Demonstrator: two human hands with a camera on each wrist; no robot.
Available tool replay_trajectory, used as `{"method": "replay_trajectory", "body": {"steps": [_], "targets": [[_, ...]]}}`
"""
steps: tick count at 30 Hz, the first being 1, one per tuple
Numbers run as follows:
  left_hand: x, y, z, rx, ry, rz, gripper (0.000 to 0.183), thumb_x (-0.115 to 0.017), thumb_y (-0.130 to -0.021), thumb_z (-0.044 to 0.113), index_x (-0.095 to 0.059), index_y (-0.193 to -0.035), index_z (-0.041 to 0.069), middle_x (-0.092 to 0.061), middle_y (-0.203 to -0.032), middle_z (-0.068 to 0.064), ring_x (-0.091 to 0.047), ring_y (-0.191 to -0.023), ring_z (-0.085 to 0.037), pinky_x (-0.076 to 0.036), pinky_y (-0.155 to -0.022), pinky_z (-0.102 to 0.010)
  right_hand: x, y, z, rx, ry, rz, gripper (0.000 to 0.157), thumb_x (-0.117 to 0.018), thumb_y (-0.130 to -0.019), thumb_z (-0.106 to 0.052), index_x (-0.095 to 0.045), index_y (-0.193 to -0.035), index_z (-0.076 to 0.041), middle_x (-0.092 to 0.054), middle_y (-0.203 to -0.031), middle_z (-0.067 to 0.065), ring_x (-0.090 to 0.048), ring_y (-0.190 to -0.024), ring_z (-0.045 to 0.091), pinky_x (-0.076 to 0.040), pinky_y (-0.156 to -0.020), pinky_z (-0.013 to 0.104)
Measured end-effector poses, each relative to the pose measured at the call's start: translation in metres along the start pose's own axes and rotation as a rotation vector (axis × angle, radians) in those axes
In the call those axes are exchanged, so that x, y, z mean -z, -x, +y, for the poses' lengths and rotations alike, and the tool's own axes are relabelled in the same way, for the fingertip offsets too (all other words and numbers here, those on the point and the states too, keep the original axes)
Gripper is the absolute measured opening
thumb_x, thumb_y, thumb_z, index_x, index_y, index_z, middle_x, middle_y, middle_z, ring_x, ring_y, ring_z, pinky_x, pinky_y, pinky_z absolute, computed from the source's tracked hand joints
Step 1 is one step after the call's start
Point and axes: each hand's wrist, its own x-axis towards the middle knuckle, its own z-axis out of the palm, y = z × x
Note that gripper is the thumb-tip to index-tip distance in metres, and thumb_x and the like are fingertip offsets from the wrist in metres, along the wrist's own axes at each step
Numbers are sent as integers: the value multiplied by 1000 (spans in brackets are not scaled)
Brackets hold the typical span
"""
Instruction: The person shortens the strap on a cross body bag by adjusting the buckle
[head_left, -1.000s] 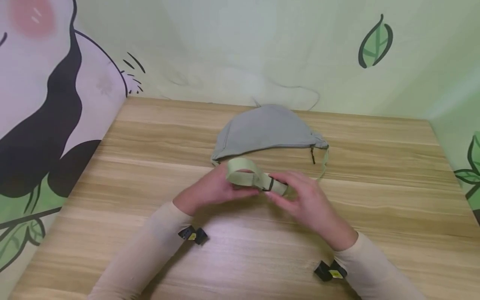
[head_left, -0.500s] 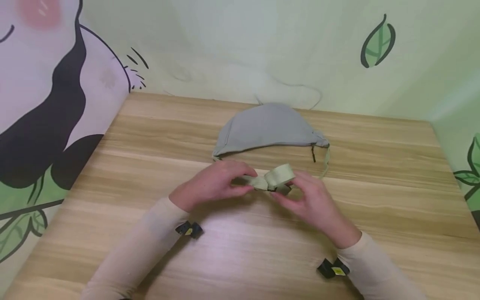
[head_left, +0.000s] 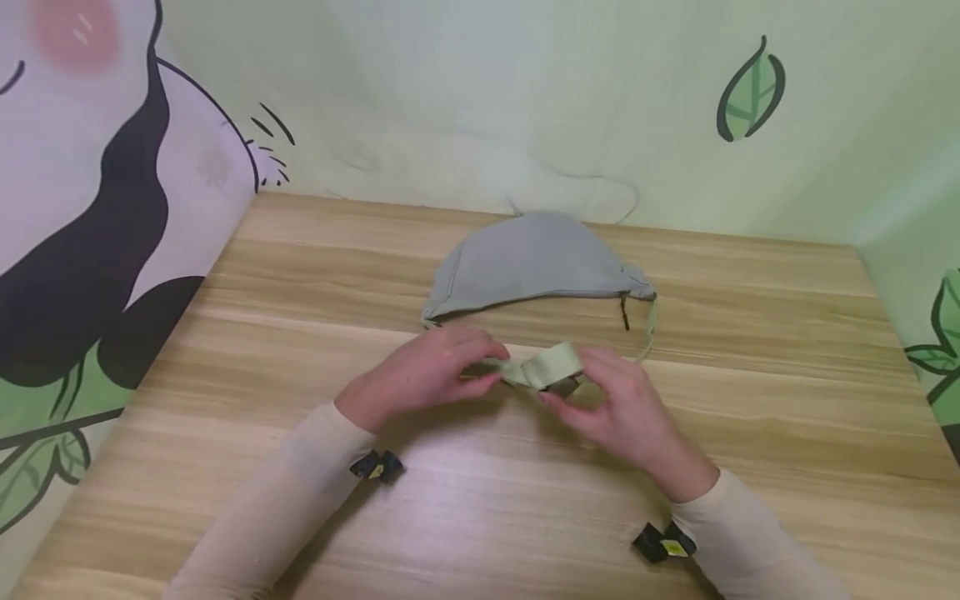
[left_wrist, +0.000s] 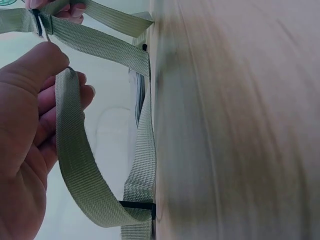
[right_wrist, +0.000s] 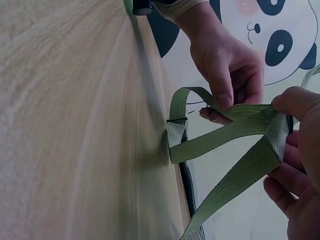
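Note:
A grey waist bag (head_left: 536,262) lies at the back of the table, its pale green webbing strap (head_left: 557,364) reaching toward both hands. My left hand (head_left: 427,375) pinches one length of strap between thumb and fingers; the left wrist view has this section curving down to a black slider (left_wrist: 136,205). Across from it, my right hand (head_left: 626,408) holds the strap around another black slider (right_wrist: 290,123), where several layers meet in the right wrist view. A loop of strap stands up beside the right fingers. Fingers partly cover that slider.
Wood-grain table (head_left: 480,517) lies below both forearms. A black zipper pull (head_left: 625,312) hangs off the bag's right end. Painted walls enclose the table, with a panda (head_left: 131,183) at left and a leaf (head_left: 752,92) at right.
The strap loop has gone from beside the left hand to beside the right. My left hand now pinches strap left of the slider; the right hand and bag stay nearly in place.

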Motion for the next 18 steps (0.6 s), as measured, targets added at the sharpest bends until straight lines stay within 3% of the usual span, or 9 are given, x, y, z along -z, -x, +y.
{"method": "replay_trajectory", "body": {"steps": [6,13,18], "targets": [[1,3,-3,16,-56,-15,21,-81,-92,8,-75,-112,3,-79,-105,-6,-75,-99,-20,-64,-93,-32,2,0,0,-24,-6,36,44,-89,-75,-1,-75,-117,1,-81,-108,14,-76,-91,27,-60,-92,18],[10,17,-9,218,-79,-122,22,-79,-96,12,-76,-116,4,-80,-112,-7,-77,-102,-21,-65,-92,-36,13,-2,4,-27,-18,67,27,-85,-82,-4,-74,-106,0,-79,-94,8,-74,-81,21,-62,-83,20],[16,19,-12,304,-43,-195,26,-78,-98,14,-75,-122,5,-80,-117,-6,-77,-106,-20,-64,-95,-37,15,-1,5,-29,-16,55,29,-86,-80,-3,-74,-106,1,-79,-94,9,-74,-82,21,-61,-84,19]]}}
